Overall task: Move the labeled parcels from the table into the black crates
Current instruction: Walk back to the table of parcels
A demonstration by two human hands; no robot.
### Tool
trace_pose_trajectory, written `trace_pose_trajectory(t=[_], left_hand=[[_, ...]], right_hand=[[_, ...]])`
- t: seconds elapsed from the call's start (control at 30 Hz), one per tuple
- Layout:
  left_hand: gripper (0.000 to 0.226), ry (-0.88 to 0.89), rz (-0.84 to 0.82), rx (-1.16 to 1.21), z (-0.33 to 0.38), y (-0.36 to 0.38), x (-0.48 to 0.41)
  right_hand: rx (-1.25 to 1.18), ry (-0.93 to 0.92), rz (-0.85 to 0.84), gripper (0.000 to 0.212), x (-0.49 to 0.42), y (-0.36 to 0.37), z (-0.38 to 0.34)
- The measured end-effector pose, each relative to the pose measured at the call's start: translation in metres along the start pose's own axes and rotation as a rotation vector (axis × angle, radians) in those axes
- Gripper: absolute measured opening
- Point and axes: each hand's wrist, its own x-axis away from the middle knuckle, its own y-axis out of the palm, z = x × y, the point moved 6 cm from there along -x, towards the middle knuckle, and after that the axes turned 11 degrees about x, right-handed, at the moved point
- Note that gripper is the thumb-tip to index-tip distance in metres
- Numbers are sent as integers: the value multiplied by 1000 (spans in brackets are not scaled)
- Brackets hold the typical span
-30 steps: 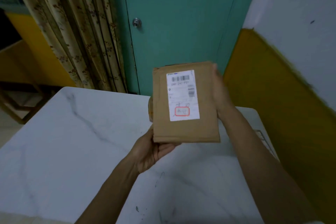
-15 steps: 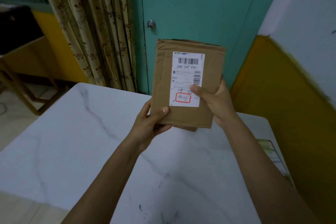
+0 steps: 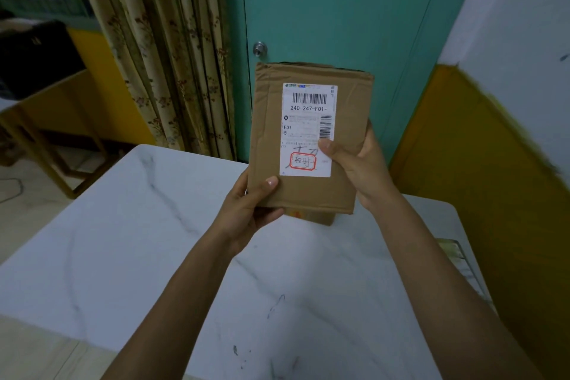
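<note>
Head view takes in the white marble-patterned table (image 3: 123, 256), with a teal door (image 3: 339, 9) beyond it; no black crate shows anywhere. Above the table's far part, clear of its surface, a flat brown cardboard parcel (image 3: 305, 194) stands upright, its front facing the camera. The left hand (image 3: 246, 213) grips its lower left corner, thumb on the front. The right hand (image 3: 361, 170) clasps the right edge. The white label (image 3: 308, 108) faces the wearer, and the right thumb presses on its lower right part. The step in hand looks like reading the label before carrying. Next, the person probably needs to turn toward a crate and lower the parcel in flat.
</note>
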Motion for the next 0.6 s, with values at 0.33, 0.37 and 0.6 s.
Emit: trace_pose_trajectory(t=[0.33,0.37,0.6], left_hand=[[61,9,-11,4,-19,15,5],[61,12,-11,0,-20,16,6],[61,42,45,-11,-22,14,10]], right_hand=[[-14,-14,-8,73,7,-20,1],[-22,-9,-15,75,7,-21,2],[-27,-1,-92,73,-2,-15,4]])
